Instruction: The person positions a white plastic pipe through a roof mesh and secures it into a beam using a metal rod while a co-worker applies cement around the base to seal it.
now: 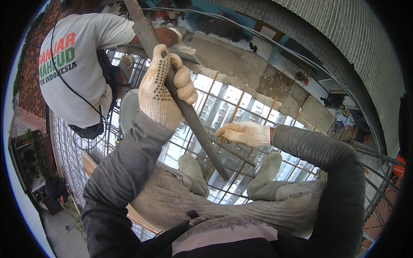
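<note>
My left hand, in a cream knitted glove with dark dots, is closed around a long grey bar. The bar slants from the top of the view down to a bare end between my boots, and its upper part is wider. My right hand, also gloved, has its fingers curled together beside the bar. At its fingertips is a thin metal rod, pointing down toward my right boot. Part of the rod's grip is hidden by the fingers. Under both hands lies a grid of rebar over shiny corrugated metal decking.
A person in a white shirt crouches close at the left, a dark cable along their back. Grey cables arch overhead beside a corrugated roof. A concrete ledge borders the far side. Rebar ends stick up along that edge.
</note>
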